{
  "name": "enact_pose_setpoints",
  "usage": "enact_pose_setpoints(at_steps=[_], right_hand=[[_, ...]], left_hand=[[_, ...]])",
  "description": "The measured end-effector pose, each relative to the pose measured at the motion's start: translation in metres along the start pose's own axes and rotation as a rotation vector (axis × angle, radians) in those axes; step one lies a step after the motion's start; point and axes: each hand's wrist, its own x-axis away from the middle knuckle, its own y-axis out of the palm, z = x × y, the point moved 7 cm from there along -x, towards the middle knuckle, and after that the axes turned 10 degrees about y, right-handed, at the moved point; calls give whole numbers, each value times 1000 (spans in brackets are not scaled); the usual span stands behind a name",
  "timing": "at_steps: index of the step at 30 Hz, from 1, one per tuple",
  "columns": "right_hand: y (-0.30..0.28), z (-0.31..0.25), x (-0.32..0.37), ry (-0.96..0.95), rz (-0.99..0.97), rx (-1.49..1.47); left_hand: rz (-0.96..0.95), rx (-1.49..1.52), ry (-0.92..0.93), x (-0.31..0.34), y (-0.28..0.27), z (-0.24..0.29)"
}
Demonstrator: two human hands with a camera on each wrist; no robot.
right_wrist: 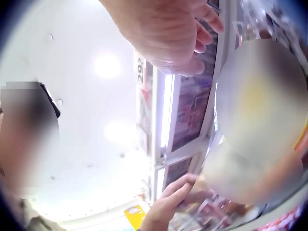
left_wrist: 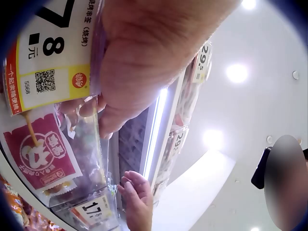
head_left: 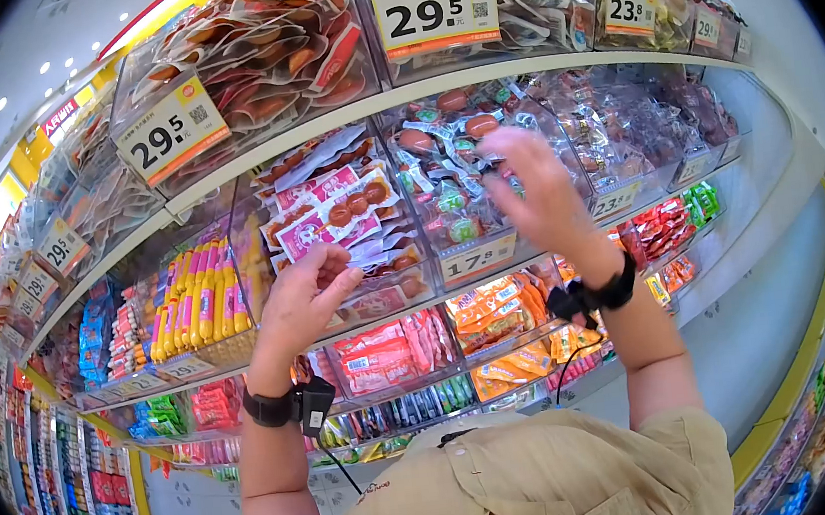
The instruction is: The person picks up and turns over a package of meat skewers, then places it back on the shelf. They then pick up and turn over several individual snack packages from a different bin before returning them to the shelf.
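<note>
My left hand (head_left: pixel 289 309) hovers at the front of a clear bin of skewered brown balls in pink-and-white packets (head_left: pixel 359 206). Its fingers are loosely bent, with nothing visible between them. In the left wrist view those fingers reach past a large price card (left_wrist: pixel 57 57), close to a pink packet (left_wrist: pixel 41 151). To the right, my right hand (head_left: pixel 542 194) is raised over the neighbouring bin, which holds clear packets with brown and green contents (head_left: pixel 455 198). Motion blurs this hand in the head view. The right wrist view shows its fingers loosely extended and holding nothing.
An upper shelf edge (head_left: pixel 318 127) runs above both hands, with packed bins and price cards (head_left: pixel 437 16) over it. Yellow sausage-like packs (head_left: pixel 198 298) fill a bin at left. Lower bins hold orange bags (head_left: pixel 499 311) and pink bags (head_left: pixel 378 357). Wrist cameras trail cables.
</note>
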Motion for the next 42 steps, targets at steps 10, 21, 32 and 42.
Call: enact_pose_setpoints(at_steps=[10, 21, 32, 42], right_hand=[[54, 76, -44, 202, -643, 254], [66, 76, -48, 157, -551, 461], [71, 60, -58, 340, -600, 512], [90, 64, -75, 193, -686, 412]], left_hand=[[67, 17, -43, -2, -3, -8], [51, 34, -20, -2, -1, -7], [37, 42, 25, -1, -1, -14], [-27, -24, -11, -2, -1, -12]])
